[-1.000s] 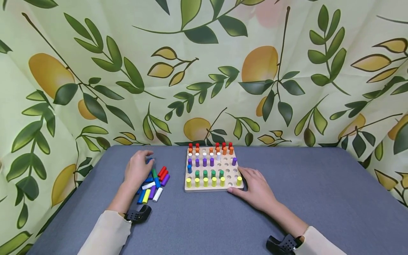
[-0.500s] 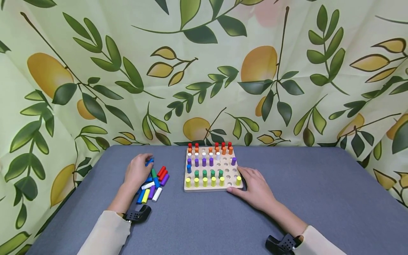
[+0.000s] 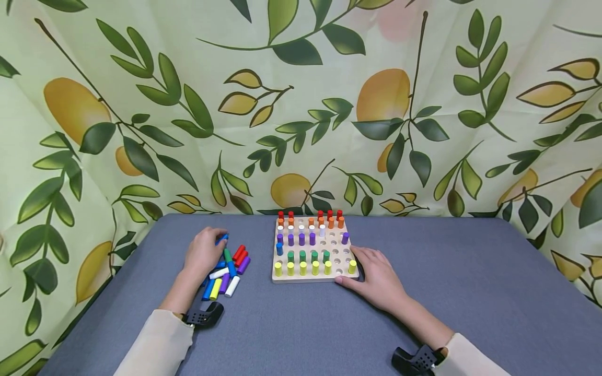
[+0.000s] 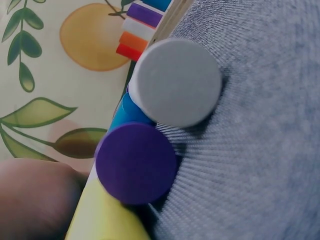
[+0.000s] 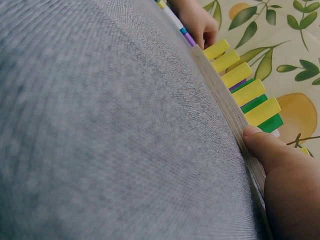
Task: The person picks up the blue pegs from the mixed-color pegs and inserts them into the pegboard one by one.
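Note:
On the far side of a loose pile of pegs, my left hand [image 3: 203, 251] pinches a blue peg [image 3: 223, 238] between thumb and fingers. The pile shows red, green, purple, yellow, blue and white pegs [image 3: 232, 286]. In the left wrist view, a white peg end [image 4: 179, 82] and a purple peg end [image 4: 136, 163] loom close. My right hand [image 3: 374, 274] holds the near right corner of a wooden pegboard [image 3: 305, 280], thumb on its front edge and fingers along its right side. Colored pegs stand in rows on the board, with several bare holes at the right.
A grey cloth-covered table [image 3: 301, 329] lies under everything. Behind it hangs a curtain [image 3: 310, 151] printed with leaves and fruit. The peg pile lies left of the board, with a gap of table between them.
The blue peg at my left fingertips shows more plainly than a second ago, when the fingers mostly hid it. My right hand and the pegboard stay in place.

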### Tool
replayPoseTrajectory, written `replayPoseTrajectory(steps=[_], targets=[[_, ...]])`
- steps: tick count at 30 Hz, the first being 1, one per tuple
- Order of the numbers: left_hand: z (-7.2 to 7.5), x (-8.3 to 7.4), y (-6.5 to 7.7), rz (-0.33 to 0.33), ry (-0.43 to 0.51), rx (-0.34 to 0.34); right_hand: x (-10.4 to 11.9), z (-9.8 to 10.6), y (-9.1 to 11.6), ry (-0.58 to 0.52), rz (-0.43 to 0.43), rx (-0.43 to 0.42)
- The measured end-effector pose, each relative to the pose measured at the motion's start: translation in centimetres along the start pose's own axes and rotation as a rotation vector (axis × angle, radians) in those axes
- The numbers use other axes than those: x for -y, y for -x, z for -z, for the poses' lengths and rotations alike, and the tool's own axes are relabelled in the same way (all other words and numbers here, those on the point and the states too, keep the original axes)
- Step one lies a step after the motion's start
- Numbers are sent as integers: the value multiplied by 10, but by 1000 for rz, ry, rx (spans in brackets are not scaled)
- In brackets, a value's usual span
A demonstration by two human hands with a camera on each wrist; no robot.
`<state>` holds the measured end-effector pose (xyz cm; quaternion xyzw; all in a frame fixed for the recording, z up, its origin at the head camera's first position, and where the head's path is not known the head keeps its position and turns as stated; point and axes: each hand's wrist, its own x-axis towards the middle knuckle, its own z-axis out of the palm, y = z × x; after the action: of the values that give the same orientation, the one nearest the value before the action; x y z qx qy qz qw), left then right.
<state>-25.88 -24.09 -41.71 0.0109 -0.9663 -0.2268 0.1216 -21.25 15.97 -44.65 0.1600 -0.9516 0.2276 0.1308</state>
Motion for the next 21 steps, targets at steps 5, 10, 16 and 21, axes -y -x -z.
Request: replayPoseTrajectory(steps=[5, 10, 16, 21], targets=[[1, -1, 0, 4, 3, 3, 0, 1, 0, 0, 3, -1], [4, -6, 1, -1, 10, 4, 0, 0, 0, 3, 8, -5], [6, -13, 1, -27, 13, -18, 0, 0, 0, 3, 5, 0], [8, -22, 1, -62, 31, -27, 0, -1, 0, 8, 3, 4]])
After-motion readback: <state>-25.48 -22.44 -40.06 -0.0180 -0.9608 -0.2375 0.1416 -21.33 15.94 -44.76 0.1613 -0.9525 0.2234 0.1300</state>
